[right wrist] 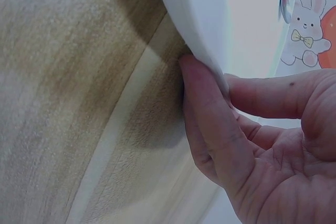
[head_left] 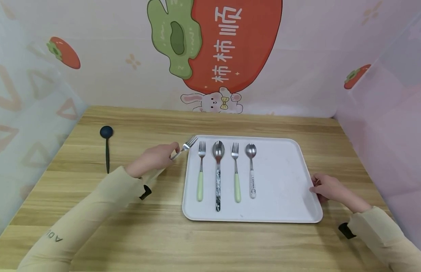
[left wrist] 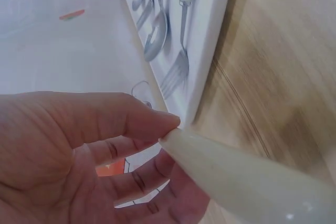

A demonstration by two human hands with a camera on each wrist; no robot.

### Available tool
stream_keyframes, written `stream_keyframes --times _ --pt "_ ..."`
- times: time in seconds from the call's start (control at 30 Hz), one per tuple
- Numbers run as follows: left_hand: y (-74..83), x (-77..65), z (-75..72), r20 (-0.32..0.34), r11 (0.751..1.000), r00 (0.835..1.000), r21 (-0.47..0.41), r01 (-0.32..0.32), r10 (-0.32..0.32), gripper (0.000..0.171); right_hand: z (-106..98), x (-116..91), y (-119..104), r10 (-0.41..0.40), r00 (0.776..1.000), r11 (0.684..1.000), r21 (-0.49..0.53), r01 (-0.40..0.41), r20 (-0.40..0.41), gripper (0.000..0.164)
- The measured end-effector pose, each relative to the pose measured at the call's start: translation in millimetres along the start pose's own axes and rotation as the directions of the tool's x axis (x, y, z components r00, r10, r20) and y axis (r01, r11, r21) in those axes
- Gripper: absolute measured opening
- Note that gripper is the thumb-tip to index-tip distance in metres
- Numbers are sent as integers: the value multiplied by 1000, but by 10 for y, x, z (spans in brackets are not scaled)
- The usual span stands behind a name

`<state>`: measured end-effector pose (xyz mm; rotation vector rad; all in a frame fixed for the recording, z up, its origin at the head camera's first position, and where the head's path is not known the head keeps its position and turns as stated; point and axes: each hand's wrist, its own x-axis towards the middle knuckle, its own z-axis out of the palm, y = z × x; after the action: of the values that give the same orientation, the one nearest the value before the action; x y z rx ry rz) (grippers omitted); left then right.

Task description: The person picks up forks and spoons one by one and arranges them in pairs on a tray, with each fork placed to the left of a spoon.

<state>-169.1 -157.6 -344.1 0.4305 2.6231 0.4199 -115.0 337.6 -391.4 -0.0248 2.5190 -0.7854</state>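
Backdrop (head_left: 309,75): pale, printed with a large red persimmon (head_left: 261,49), white characters and a rabbit (head_left: 212,102); rises beyond the far edge of the counter (head_left: 210,249). Counter: wood-grained, light brown.

Tray (head_left: 282,181): white, rectangular, round-cornered; rests on the counter, right of centre. Carries four pieces of cutlery side by side in its left and middle part, handles toward its near edge.

Left sleeve (head_left: 91,211) and right sleeve (head_left: 384,234): cream, each with a black strap at the cuff.

Left hand (head_left: 156,156): beside the far-left corner of the tray, thumb and fingertips pinching the held fork. Right hand (head_left: 330,187): at the right edge of the tray, toward the near-right corner; grips the rim between thumb and fingers.

Large spoon (head_left: 218,181): patterned black-and-white handle; second from the left on the tray.

Held fork (head_left: 189,144): pale handle, tines angled toward the far-left corner of the tray; contact with the rim impossible to tell.

Leftmost fork (head_left: 200,177) and second fork (head_left: 236,177): light-green handles; on either side of the large spoon.

Small spoon (head_left: 252,173): white printed handle; rightmost on the tray.

Ladle (head_left: 107,147): black; lies on the counter near its far-left corner, well apart from the tray.
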Motion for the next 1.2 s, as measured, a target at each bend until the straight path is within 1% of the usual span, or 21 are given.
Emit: stream_keyframes --times 0.07,0.1,0.2,0.3,0.33,0.37,0.53,0.67,0.83,1.0,1.1,1.2 --pt "44 20 15 -3 1000 1000 12 -12 12 32 0 17 39 -3 1000 1000 11 3 3 16" --pt "68 31 23 -4 1000 1000 18 -18 18 32 0 34 80 -28 1000 1000 13 28 6 17" --pt "142 60 46 -9 998 999 44 -42 42 32 -5 48 116 -48 999 999 16 48 9 18" --pt "222 87 62 -4 996 998 64 -57 57 34 2 40 84 -35 999 999 8 35 4 17" --pt "253 91 62 -1 996 998 68 -62 62 34 2 25 47 -11 1000 1000 4 11 3 17" --pt "287 96 64 5 996 998 70 -63 63 35 5 18 28 -5 1000 1000 -6 5 0 16" --pt "454 141 87 30 993 997 93 -70 67 36 2 -8 -21 1 1000 999 -38 -1 -6 12" --pt "580 179 124 41 993 997 96 -72 68 36 4 -24 -38 7 1000 1000 -29 -7 -7 12" --pt "727 201 151 46 993 995 77 -88 84 33 2 -34 -53 10 1000 1000 -19 -10 -5 12" --pt "872 210 162 60 993 993 63 -103 100 37 5 -34 -54 6 1000 1000 -29 -7 -6 12" --pt "942 231 184 79 993 991 24 -113 111 38 0 -39 -63 12 1000 999 -35 -12 -5 12" --pt "1017 245 214 96 992 988 -42 -116 119 37 -3 -38 -65 15 1000 999 -42 -15 -4 13"
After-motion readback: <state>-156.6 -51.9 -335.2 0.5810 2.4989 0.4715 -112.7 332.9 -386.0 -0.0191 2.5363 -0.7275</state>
